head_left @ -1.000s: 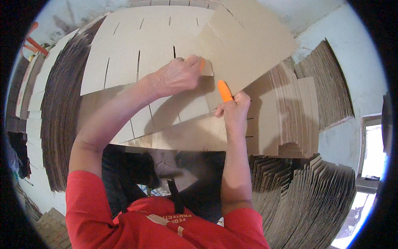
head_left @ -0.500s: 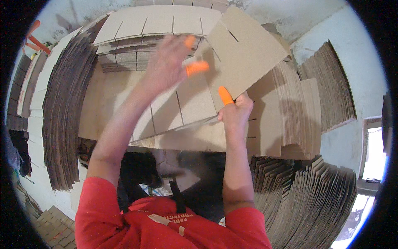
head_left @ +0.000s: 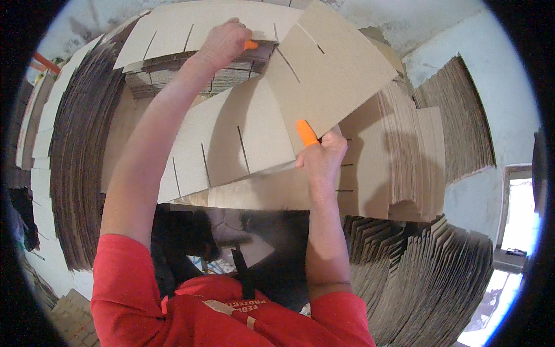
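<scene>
Orange finger sleeves [head_left: 306,132] stand out on both my bare hands, seen from the head camera above a pale brown wooden tabletop [head_left: 272,195]. Toward 11 o'clock, my left hand [head_left: 227,43] is closed on the near edge of a pale, wide, slotted cardboard sheet [head_left: 167,36], knuckles up, its orange sleeve showing just at that edge. Below the sheet, at 10 o'clock, sits a grey-brown pile of slotted cardboard [head_left: 156,84], its layered edges facing me; my forearm passes in front of part of it.

Just off centre, toward 2 o'clock, my right hand [head_left: 324,155] grasps the near corner of a broad tan cardboard sheet [head_left: 347,66], the sleeved thumb flat on top and the other fingers mostly hidden. The tan sheet slants away toward 1 o'clock and overlaps a long off-white cardboard sheet with dark slits [head_left: 222,156], which stretches from my right hand toward 8 o'clock; whether I grip that one too, I cannot tell.

Stacks ring the work: a tall dark-edged cardboard stack [head_left: 87,150] at 9 o'clock, a tan layered cardboard stack [head_left: 407,150] at 3, and a fanned grey-brown cardboard bundle [head_left: 428,283] at 4. My red short sleeves [head_left: 124,272] show at 7 and 5 o'clock.
</scene>
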`<state>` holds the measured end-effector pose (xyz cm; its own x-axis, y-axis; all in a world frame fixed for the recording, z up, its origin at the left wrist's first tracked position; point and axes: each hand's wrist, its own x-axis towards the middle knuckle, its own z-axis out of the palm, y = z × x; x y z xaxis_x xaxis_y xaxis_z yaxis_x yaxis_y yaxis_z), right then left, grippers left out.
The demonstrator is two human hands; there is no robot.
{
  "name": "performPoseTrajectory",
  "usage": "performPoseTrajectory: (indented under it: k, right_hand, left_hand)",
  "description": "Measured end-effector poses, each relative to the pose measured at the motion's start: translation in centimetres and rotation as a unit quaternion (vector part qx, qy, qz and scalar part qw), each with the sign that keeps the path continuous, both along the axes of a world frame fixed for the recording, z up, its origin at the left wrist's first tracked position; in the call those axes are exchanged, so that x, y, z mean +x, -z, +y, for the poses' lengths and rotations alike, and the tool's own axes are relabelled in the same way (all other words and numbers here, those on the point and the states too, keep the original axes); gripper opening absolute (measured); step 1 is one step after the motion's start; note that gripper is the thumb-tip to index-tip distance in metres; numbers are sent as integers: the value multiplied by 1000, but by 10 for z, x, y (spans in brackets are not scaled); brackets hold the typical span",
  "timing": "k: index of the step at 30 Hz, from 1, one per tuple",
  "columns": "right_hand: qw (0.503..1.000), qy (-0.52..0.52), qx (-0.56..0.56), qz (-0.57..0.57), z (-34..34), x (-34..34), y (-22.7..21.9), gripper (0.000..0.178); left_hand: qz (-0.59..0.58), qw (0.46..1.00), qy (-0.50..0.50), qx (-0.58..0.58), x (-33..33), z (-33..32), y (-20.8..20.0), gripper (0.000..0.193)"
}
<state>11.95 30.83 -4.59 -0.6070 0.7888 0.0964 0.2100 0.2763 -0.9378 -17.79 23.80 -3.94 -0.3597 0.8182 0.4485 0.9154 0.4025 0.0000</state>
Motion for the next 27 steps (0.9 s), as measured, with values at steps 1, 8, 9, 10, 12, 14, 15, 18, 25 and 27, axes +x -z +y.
performPoseTrajectory:
  k: [1, 8, 9, 10, 12, 14, 15, 18, 25, 27]
  right_hand:
    - [999, -8, -31, -7, -4, -1, -7, 31]
    - [999, 38, 3, -6, -1, -2, 2, 25]
    - [999, 37, -16, -7, -3, -2, -5, 24]
    - [999, 35, -26, -10, -4, -2, -7, 23]
    - [999, 29, -37, -16, -5, -3, -12, 21]
    - [999, 27, -44, -13, -6, -4, -13, 8]
    - [998, 32, -50, -7, -6, -4, -13, 21]
    - [998, 34, -47, -32, 3, -2, 0, 37]
    - [993, 6, 106, 41, 4, 6, -21, 11]
    - [994, 17, 90, 54, -2, 6, -31, 15]
  left_hand:
    - [-15, 999, 22, 36, -13, -8, 2, 22]
    - [155, 983, 85, 54, 17, -11, -21, 13]
    - [146, 985, 88, 20, 23, -13, -21, 24]
    - [137, 986, 90, -13, 29, -16, -22, 35]
    - [148, 982, 106, -41, 39, -19, -24, 36]
    - [157, 977, 114, -85, 54, -23, -22, 31]
    - [162, 974, 121, -107, 64, -24, -22, 28]
    - [127, 974, 165, -94, 94, -29, -24, 27]
    - [137, 964, 181, -136, 143, -49, -27, 37]
    - [117, 966, 196, -124, 167, -59, -24, 38]
